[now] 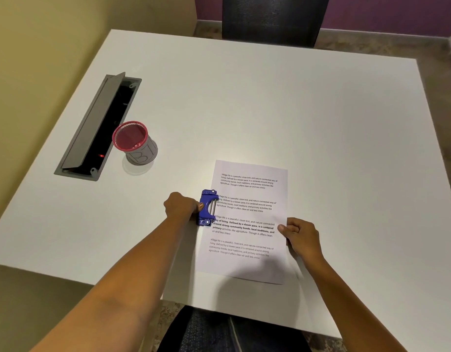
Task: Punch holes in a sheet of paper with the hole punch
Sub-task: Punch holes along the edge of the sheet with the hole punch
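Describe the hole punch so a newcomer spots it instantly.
On the white table, find the printed sheet near the front edge. The punch sits at its left edge, gripped by the left hand. It is the only blue thing there.

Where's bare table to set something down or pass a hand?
Free: far half of the table, between sheet of paper and chair; the strip right of the paper. Narrower gap between pen cup and paper. Crowded: near edge, where left hand grips the hole punch and right hand holds the paper. Open cable tray fills the left.
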